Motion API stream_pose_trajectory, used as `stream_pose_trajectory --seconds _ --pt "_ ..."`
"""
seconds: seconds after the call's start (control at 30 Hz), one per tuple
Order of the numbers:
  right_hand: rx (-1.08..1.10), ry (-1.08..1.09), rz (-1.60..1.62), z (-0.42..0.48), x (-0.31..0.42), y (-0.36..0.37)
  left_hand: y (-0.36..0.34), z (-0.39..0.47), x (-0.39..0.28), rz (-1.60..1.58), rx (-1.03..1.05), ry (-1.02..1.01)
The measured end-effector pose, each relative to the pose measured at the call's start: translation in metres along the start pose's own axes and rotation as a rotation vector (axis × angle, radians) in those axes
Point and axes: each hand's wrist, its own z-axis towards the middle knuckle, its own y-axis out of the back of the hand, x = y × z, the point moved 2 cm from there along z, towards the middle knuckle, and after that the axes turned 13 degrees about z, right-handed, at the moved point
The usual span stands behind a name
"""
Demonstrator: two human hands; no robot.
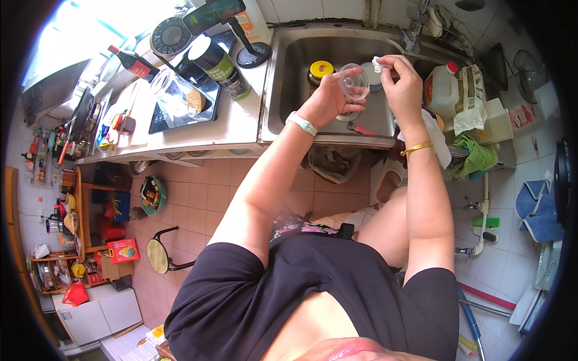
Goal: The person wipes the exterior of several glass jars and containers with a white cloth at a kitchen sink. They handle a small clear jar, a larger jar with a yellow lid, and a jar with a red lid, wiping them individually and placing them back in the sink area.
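Note:
My left hand (326, 97) holds a small clear plastic cup (354, 82) over the steel sink (293, 49), its round face turned up towards me. To the right, my right hand (402, 81) pinches a crumpled white tissue or paper wad (376, 64) between thumb and fingers, apart from the cup. Behind my left hand a dark glass jar with a yellow lid (321, 69) stands in the sink. A round clear container or lid (371, 76) lies in the basin behind the cup, partly hidden. Near the sink's front edge is a tool with a red handle (362, 129).
A phone on a stand (254, 54), a green-and-black canister (220, 67) and a clear jar (180, 92) stand on the left counter. Right of the sink are a white plastic jug (442, 85) and a green cloth (474, 155). A lined bin (335, 164) sits below, a stool (158, 256) behind left.

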Motion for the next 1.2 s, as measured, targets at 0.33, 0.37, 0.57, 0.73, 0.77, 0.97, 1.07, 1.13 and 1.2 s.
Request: stream_pose_trajectory --seconds 0.33,0.37,0.57,0.73,0.77,0.97,1.07,1.13,1.2 --pt "0.280 0.214 -0.203 -0.013 0.002 -0.023 0.011 0.002 0.007 0.027 -0.055 -0.027" --pt "0.315 0.213 -0.228 -0.013 0.002 -0.025 0.017 0.002 0.010 0.046 -0.064 -0.050" --pt "0.386 0.011 -0.230 -0.019 -0.003 -0.030 0.010 0.001 0.009 0.190 -0.266 -0.145" --pt "0.455 -0.295 0.067 -0.019 -0.009 -0.027 0.008 -0.001 0.008 0.249 -0.297 -0.151" --pt "0.474 -0.383 0.145 -0.020 -0.009 -0.027 0.009 -0.001 0.009 0.256 -0.299 -0.144" --pt "0.397 -0.560 0.693 -0.022 -0.023 -0.019 0.005 0.002 0.007 0.201 -0.184 -0.074" --pt "0.103 -0.554 0.714 -0.011 -0.013 -0.008 0.010 0.001 0.007 0.020 -0.093 -0.042" --pt "-0.034 -0.458 0.651 -0.009 -0.013 -0.003 0.006 0.002 0.004 -0.001 -0.048 -0.008" --pt "-0.043 -0.391 0.635 -0.011 -0.010 -0.008 0.003 0.002 0.002 -0.027 -0.025 0.015"
